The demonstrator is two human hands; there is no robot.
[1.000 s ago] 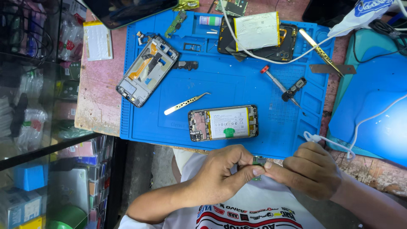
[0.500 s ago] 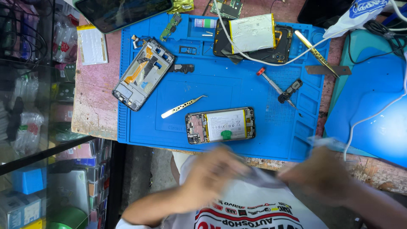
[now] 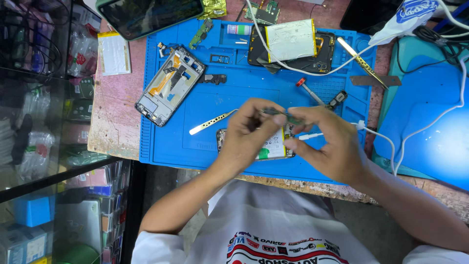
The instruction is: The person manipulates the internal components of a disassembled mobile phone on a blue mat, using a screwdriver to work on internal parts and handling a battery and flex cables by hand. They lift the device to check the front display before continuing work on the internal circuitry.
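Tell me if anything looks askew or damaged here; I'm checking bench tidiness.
Two phones lie opened. The phone frame sits tilted on the blue mat, insides bared. Another opened phone lies under both hands. A white cable trails across the mat edge.

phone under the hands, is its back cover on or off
Off. The phone lies on the blue mat with its pale battery and inner parts bare, partly hidden by the left hand and right hand.

Phone repair shop, blue mat [image 3: 161,146] (opened phones [image 3: 170,85])
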